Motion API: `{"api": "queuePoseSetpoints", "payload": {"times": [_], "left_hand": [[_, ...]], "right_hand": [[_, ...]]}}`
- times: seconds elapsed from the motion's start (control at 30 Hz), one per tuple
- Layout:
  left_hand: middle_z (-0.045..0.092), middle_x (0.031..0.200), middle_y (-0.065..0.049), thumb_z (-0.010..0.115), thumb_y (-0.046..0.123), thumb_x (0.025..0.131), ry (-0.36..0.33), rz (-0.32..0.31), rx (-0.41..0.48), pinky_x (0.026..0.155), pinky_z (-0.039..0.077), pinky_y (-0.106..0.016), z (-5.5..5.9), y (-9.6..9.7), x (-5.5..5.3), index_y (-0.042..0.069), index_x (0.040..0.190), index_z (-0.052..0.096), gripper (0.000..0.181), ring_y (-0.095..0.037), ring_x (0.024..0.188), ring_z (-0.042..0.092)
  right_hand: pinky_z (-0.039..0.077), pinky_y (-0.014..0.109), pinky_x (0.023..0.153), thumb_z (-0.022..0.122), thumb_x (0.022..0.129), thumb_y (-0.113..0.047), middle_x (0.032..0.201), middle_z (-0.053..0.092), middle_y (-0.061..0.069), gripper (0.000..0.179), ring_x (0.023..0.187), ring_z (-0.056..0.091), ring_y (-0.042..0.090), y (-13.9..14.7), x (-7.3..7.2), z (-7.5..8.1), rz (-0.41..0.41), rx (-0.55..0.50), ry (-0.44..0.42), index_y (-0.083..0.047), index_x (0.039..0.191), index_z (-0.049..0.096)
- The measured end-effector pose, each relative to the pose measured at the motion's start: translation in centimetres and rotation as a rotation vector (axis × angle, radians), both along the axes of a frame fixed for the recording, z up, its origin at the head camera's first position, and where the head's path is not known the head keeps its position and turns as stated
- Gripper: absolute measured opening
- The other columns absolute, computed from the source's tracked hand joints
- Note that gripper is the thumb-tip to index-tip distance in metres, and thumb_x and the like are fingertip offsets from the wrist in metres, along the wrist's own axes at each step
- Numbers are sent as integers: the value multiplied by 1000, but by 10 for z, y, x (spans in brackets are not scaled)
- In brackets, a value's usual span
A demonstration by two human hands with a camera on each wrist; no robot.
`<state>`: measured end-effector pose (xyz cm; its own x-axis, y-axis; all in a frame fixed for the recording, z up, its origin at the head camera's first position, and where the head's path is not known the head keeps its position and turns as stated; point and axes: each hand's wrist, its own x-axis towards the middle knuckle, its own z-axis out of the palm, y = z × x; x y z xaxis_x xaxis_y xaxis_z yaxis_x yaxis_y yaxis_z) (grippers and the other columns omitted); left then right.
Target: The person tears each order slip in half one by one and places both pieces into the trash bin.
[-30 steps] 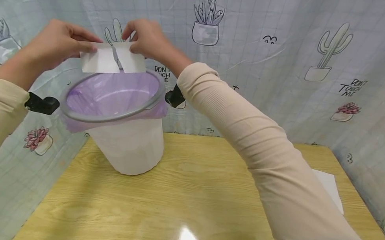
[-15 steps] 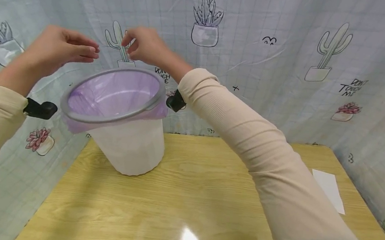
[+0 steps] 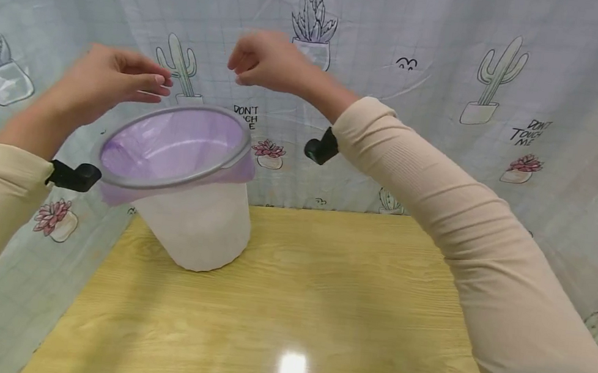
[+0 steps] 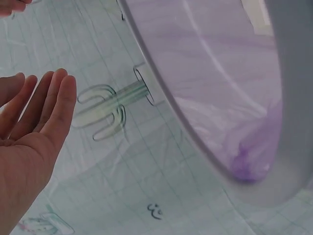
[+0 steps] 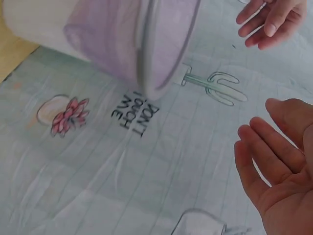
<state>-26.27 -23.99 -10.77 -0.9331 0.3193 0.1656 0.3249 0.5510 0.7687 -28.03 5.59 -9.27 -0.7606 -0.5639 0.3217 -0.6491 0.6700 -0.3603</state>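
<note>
A white trash bin (image 3: 198,221), lined with a purple bag (image 3: 188,137) under a grey rim (image 3: 248,150), stands at the table's back left. My left hand (image 3: 97,83) hangs just above the rim's left side, fingers relaxed and holding nothing. To the right of the bin and higher up, my right hand (image 3: 274,64) is also bare, its fingers loosely bent. In the right wrist view, that hand (image 5: 283,171) shows its palm with the fingers apart. The left wrist view shows a pale piece of paper (image 4: 259,17) inside the bag.
The wooden table (image 3: 321,287) extends in front and to the right of the bin. A cloth printed with cacti (image 3: 375,97) hangs close behind it. Each wrist carries a small black camera (image 3: 75,176). My right sleeve (image 3: 440,209) crosses over the table's right side.
Both hands let go of the two torn pieces of white paper over the bin. My right hand then moved away to the right; the left shifted slightly right. The sheet at the table's right is now hidden.
</note>
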Motion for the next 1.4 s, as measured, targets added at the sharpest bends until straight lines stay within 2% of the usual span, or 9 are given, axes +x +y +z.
{"api": "queuePoseSetpoints", "payload": {"times": [0.13, 0.27, 0.37, 0.53, 0.67, 0.87, 1.13, 1.3, 1.4], "left_hand": [[72, 108, 10, 62, 21, 103, 4, -56, -9, 81, 55, -15, -9, 14, 9, 1, 132, 62, 35, -2, 96, 70], [69, 122, 3, 59, 25, 105, 6, -120, -54, 87, 55, -20, -18, 35, 25, 0, 136, 59, 40, -5, 105, 68], [65, 131, -4, 57, 27, 106, 12, -166, -102, 91, 54, -22, -25, 53, 40, 3, 138, 59, 40, -10, 112, 65], [63, 136, -9, 56, 26, 107, 34, -216, -120, 94, 53, -23, -38, 85, 65, 8, 138, 61, 36, -18, 118, 63], [65, 132, -8, 56, 22, 107, 103, -263, -77, 97, 52, -25, -51, 104, 81, 8, 134, 64, 32, -23, 118, 64], [67, 131, -3, 57, 21, 106, 195, -326, -63, 99, 51, -29, -79, 125, 99, 12, 132, 67, 29, -18, 118, 65], [68, 130, -1, 57, 21, 106, 177, -390, -56, 96, 54, -34, -129, 160, 105, 11, 132, 66, 29, -16, 117, 66], [69, 130, -4, 58, 18, 106, 247, -412, -52, 97, 55, -40, -163, 188, 100, 8, 133, 66, 30, -19, 117, 66], [68, 130, -6, 59, 17, 105, 285, -418, -55, 97, 54, -43, -182, 207, 99, 8, 134, 65, 31, -21, 117, 66]], "right_hand": [[51, 23, 95, 65, 100, -15, 117, 73, 7, 22, 108, 68, 14, 44, 12, -13, 22, 32, 65, -4, 119, 71], [52, 35, 99, 63, 101, -9, 120, 71, 17, 23, 113, 68, 26, 93, 27, -33, 30, 17, -4, 2, 120, 69], [53, 41, 99, 61, 101, -8, 123, 69, 20, 24, 115, 67, 31, 131, 43, -50, -26, -18, -53, 4, 121, 67], [55, 48, 93, 61, 103, -13, 122, 71, 18, 24, 110, 69, 33, 191, 77, -74, -138, 9, -1, -1, 122, 69], [57, 52, 88, 62, 103, -15, 120, 72, 17, 24, 108, 70, 34, 227, 103, -94, -179, 44, 21, -3, 123, 70], [57, 53, 85, 65, 101, -16, 119, 73, 12, 24, 102, 72, 33, 263, 135, -125, -244, 42, 29, -9, 123, 72], [59, 45, 75, 69, 97, -11, 114, 75, 8, 24, 93, 74, 29, 307, 172, -175, -327, 42, 82, -12, 121, 73], [55, 24, 69, 68, 99, -17, 116, 74, 10, 24, 94, 74, 15, 336, 194, -207, -397, 25, 27, -13, 122, 71], [53, 22, 65, 67, 100, -18, 117, 73, 14, 24, 91, 75, 14, 351, 204, -227, -438, 23, 8, -11, 123, 71]]}}
